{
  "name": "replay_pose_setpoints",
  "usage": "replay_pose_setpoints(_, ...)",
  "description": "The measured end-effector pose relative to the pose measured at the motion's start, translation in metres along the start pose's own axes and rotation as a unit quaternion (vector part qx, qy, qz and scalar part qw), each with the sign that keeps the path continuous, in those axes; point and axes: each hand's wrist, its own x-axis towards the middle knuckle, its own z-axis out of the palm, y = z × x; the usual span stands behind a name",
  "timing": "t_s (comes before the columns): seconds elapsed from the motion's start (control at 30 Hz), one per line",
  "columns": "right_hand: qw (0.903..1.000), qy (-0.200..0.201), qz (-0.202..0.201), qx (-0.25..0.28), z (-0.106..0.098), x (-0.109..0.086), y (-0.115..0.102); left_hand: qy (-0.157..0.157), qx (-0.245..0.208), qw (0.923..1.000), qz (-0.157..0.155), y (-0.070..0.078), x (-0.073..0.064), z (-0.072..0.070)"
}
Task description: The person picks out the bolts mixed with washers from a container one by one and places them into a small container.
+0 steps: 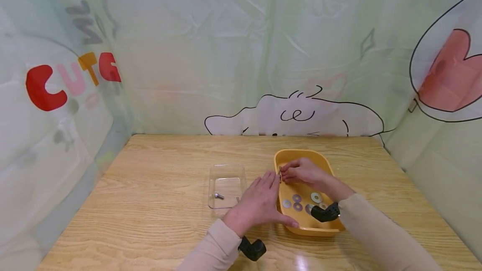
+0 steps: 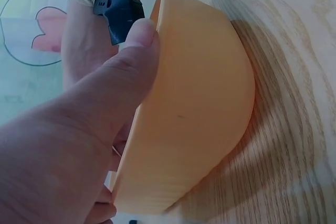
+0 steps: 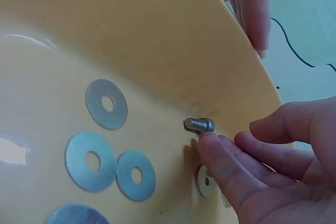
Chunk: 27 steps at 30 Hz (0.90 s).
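Nearest the head camera: a beige fabric sleeve on the left arm, a black, bent wrist camera at its cuff. Left hand: fingers extended along the left side of a yellow-orange, round-cornered plastic tray, thumb touching the near rim; contact only, no curled grip seen. Right hand: inside the tray, fingers bent toward the left wall.

Small silver metal screw, ribbed shank, cylindrical head: in the tray by the wall, at the right fingertips. One fingertip is touching or just beside the head; cannot tell whether it is pinched. Several flat, silver-grey metal washers lie on the tray floor, on the near side of the right hand.

Handling (judged): screw is stiff, light, not fragile, apt to roll or skid on smooth plastic. Best hold: thumb and finger across the head, or on the shank, where the ribs add friction. Washers, thin and flat, probably resist pickup; edge hold preferred. Tray seems light, fairly stiff, liable to slide on the pale wooden tabletop; the corner under the left hand suits bracing.

Left of the left hand: clear rectangular plastic box, another silver metal screw lying inside. Box looks light, perhaps brittle; rim hold advised.
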Motion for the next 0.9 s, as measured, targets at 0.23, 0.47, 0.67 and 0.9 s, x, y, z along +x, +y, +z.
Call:
replay_pose_setpoints(0.23,0.9999,-0.002,0.001,-0.01,0.002,-0.001,0.001,-0.004,0.01,0.9999,-0.006,0.002,0.0,-0.001)
replay_pose_setpoints(0.47,0.9999,-0.001,0.007,-0.012,0.005,0.001,0.0,-0.012,0.021,0.9997,-0.01,0.004,0.001,-0.004)
replay_pose_setpoints(0.67,0.9998,0.003,0.016,0.008,0.008,0.001,0.0,-0.014,0.026,0.9995,-0.009,0.004,0.001,-0.005)
replay_pose_setpoints(0.9,0.9996,0.017,0.023,0.009,0.012,0.001,0.001,-0.007,0.031,0.9994,-0.009,0.004,0.002,-0.003)
